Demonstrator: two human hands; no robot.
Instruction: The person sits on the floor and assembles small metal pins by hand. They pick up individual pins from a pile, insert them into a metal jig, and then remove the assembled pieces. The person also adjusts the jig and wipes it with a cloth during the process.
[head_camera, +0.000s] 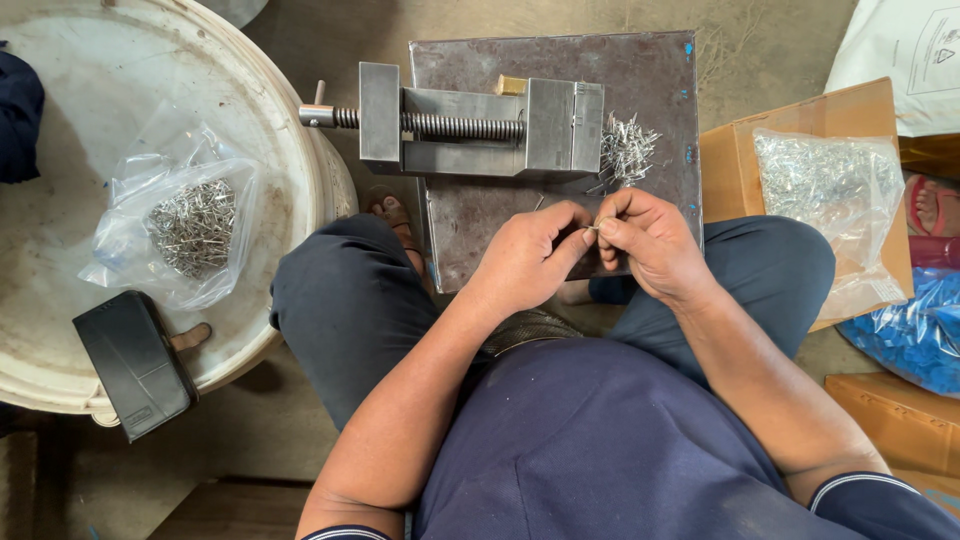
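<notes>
On the floor between the person's knees lies a dull, scratched steel plate (640, 80), square and flat, serving as the work surface. Far on it stands a grey machine vise (480, 125), blocky and smooth, with a threaded screw running out to the left and its jaws drawn together. Left of the plate sits a big, worn white round tub lid (280, 130), stained and chalky, bearing a crinkled clear bag of small metal pins (185, 225) and a black, hard-edged case (135, 365). To the right, a brown cardboard box (725, 160) carries another clear bag of shiny pins (825, 185); beyond it lies a blue plastic bag (915, 330). A loose heap of pins (625, 148) bristles on the plate just right of the vise.

Near the plate's near edge, the left hand (530, 255) and the right hand (650, 240) meet, fingers pinched narrow around one small pin (593, 226), thumb and forefinger of each touching it. The step in hand looks like fitting or sorting a single piece by feel; it calls for a fine, steady pinch, since the pin is thin, slick and easily dropped.
</notes>
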